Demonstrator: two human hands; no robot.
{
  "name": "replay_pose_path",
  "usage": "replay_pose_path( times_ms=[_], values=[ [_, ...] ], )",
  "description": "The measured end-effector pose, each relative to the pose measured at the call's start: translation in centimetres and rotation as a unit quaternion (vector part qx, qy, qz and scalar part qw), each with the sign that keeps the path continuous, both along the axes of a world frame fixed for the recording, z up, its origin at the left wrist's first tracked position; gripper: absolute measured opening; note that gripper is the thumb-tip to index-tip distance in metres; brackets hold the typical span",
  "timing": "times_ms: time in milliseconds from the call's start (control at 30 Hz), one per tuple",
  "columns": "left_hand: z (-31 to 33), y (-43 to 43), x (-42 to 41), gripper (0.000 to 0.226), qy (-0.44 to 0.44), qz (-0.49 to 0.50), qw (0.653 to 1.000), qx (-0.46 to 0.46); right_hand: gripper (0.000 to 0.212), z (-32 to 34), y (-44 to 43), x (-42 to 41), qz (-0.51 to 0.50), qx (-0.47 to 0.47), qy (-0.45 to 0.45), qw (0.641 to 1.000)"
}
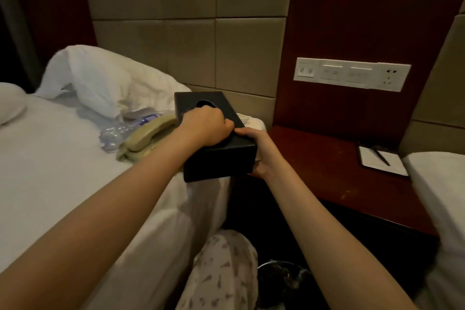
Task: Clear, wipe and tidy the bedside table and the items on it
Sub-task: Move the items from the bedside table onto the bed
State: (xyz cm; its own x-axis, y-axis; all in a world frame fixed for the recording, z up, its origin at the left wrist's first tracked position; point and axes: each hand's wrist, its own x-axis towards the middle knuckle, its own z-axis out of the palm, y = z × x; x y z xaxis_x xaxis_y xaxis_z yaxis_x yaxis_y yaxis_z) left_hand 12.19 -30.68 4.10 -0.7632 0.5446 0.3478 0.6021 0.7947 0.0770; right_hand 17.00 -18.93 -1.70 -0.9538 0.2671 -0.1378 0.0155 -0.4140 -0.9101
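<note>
While both hands hold it, tissue box (216, 138): on the bed's (50, 171) edge beside the bench (327, 166).
Left grip (205, 126): closed over the box top.
Right grip (261, 151): clasping its near end.
Bed: phone (146, 138), bottle (118, 131).

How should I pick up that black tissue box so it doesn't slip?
Take the tissue box by its two long sides, one hand on each, coming from the near short end. It is long and flat-sided. Here the left hand presses on its top and the right hand cups its right side and bottom corner.
</note>
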Motion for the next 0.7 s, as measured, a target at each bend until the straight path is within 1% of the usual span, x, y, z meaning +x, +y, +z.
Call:
replay_pose_path(
  times_ms=[100,133,233,267,300,333,400,533,700],
  values=[
    [0.4,-3.7,-0.2,0.043,0.009,0.037,0.999,0.014,0.050,0.4,-3.3,-1.3,0.032,0.006,0.014,0.999],
    [0.5,-4.9,-0.3,0.043,0.014,0.052,0.998,0.013,0.044,0.5,-4.6,-1.7,0.047,0.008,0.023,0.999],
    [0.5,-8.5,-0.5,0.039,0.014,0.102,0.995,-0.004,0.010,0.7,-8.0,-2.5,0.115,0.024,0.047,0.992],
    [0.4,-9.6,-0.5,0.036,0.010,0.118,0.993,-0.010,0.010,0.7,-9.0,-2.7,0.131,0.028,0.044,0.990],
    [0.3,-10.7,-0.6,0.034,0.005,0.132,0.991,-0.016,0.019,0.6,-10.0,-2.9,0.145,0.034,0.039,0.988],
    [0.1,-11.7,-0.7,0.033,0.002,0.146,0.989,-0.021,0.022,0.5,-10.9,-3.2,0.155,0.037,0.027,0.987],
    [-0.5,-13.4,-0.7,0.037,-0.003,0.173,0.985,-0.023,0.018,0.0,-12.8,-3.7,0.182,0.049,0.003,0.982],
    [-1.8,-15.9,-0.6,0.045,-0.013,0.226,0.973,-0.036,0.016,-1.2,-15.8,-4.5,0.194,0.061,-0.029,0.979],
    [-3.0,-17.7,-0.8,0.042,-0.024,0.268,0.961,-0.059,0.013,-2.4,-17.4,-5.0,0.221,0.074,-0.020,0.972]
  ],
)
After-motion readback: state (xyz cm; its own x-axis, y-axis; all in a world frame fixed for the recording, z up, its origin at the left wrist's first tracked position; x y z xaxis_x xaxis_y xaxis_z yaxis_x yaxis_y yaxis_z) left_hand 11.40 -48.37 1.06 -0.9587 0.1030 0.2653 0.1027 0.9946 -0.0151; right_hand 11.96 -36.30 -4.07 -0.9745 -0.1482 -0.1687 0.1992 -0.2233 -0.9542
